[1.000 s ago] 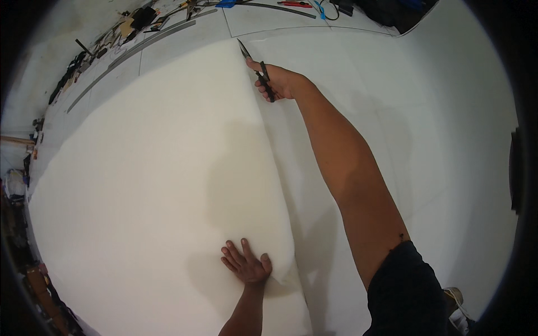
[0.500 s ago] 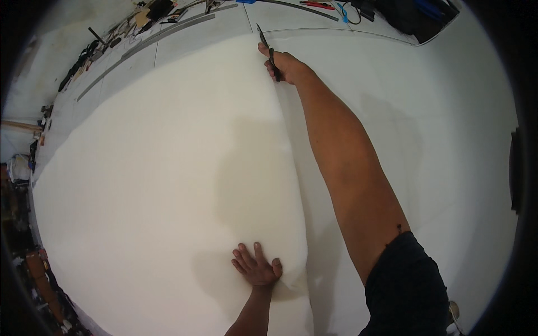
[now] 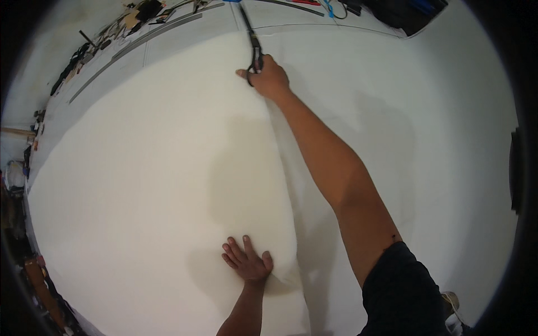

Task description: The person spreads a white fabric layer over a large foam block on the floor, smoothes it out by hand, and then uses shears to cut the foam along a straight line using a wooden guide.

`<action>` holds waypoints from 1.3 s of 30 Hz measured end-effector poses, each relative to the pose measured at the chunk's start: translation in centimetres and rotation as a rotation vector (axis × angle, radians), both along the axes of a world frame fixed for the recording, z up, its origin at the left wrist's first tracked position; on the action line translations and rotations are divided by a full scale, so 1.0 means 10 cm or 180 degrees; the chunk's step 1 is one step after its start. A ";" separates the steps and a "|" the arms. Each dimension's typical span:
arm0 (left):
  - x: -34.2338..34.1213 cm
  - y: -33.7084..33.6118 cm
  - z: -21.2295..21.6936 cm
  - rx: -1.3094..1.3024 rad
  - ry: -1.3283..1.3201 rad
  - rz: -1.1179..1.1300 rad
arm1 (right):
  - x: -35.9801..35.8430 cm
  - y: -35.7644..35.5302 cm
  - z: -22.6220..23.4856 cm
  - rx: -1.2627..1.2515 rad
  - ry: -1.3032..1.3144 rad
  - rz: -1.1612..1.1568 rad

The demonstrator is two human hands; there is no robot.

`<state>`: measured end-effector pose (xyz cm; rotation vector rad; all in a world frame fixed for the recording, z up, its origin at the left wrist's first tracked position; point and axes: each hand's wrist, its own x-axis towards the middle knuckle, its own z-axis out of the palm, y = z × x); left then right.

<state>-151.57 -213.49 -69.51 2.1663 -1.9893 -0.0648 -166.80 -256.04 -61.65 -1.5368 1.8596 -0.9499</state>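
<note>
A large cream-white sheet (image 3: 140,168), soft-looking with a slightly wavy right edge, spreads over a pale surface (image 3: 448,140). My left hand (image 3: 250,264) lies palm down on its near part, close to that right edge, fingers spread. At the sheet's far right corner, my right hand (image 3: 272,78) grips a pair of scissors (image 3: 252,39) by the black handles. Their dark blades point away from me, past the sheet's far edge. I cannot make out whether the blades are apart. The thumb sticks out leftward over the sheet.
Long grey strips (image 3: 140,42) lie beyond the sheet's far left edge, with assorted tools and scraps behind them. A black bag-like item (image 3: 403,14) sits at the far right, near a blue cable (image 3: 329,8). More clutter lines the left side.
My right hand has drawn slightly nearer and turned, so the scissors' blades now reach farther away and show longer. My left hand stays on the sheet; the view has shifted a little.
</note>
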 end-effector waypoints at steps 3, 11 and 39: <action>-0.01 -0.08 0.05 0.0119 -0.0040 0.0018 | 0.22 0.07 0.07 -0.0521 -0.0191 0.0157; 0.04 -0.12 0.01 0.0081 -0.0148 0.0045 | 1.05 0.60 0.44 -0.1018 -0.0461 0.1394; -0.03 -0.11 0.16 -0.0110 -0.0099 0.0037 | -1.49 6.74 -0.21 0.1302 0.0749 -0.2016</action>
